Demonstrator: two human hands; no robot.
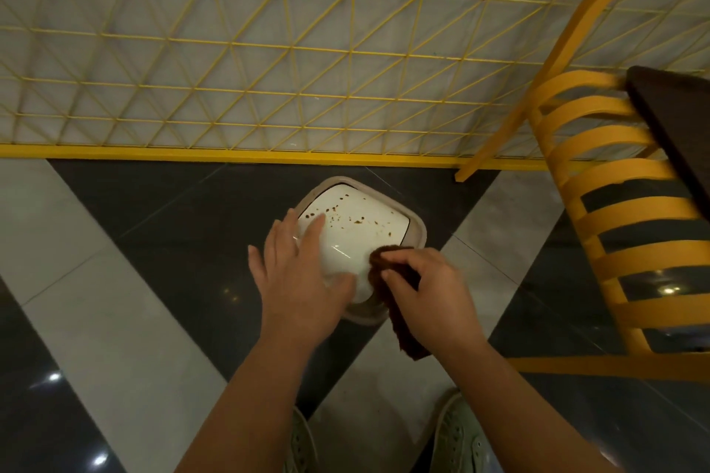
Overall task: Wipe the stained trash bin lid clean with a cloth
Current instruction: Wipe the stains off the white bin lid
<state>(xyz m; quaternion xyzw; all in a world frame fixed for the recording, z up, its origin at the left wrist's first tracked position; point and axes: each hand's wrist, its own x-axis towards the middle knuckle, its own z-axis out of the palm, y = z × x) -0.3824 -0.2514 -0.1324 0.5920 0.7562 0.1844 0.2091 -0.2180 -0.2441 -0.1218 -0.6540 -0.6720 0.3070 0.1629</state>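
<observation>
Item count, head view:

- Trash bin lid [357,238]: one, white, with a beige rim.
- Stains on the lid: many small brown specks, too many and too small to count exactly.
- Cloth [399,307]: one, dark brown.
- Hands: two, the left hand [299,276] and the right hand [430,296].
- Shoes: two, pale green, a left shoe [301,445] and a right shoe [459,434].
- Yellow chair [614,211]: one.
- Dark worktop [676,119]: one.
- Yellow wire fence panel [269,61]: one.

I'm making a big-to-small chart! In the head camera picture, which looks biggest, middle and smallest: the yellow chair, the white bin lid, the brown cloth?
1. yellow chair, biggest by far, though partly cut off.
2. white bin lid, partly covered by the hands.
3. brown cloth, smallest, though partly hidden under the right hand.
</observation>
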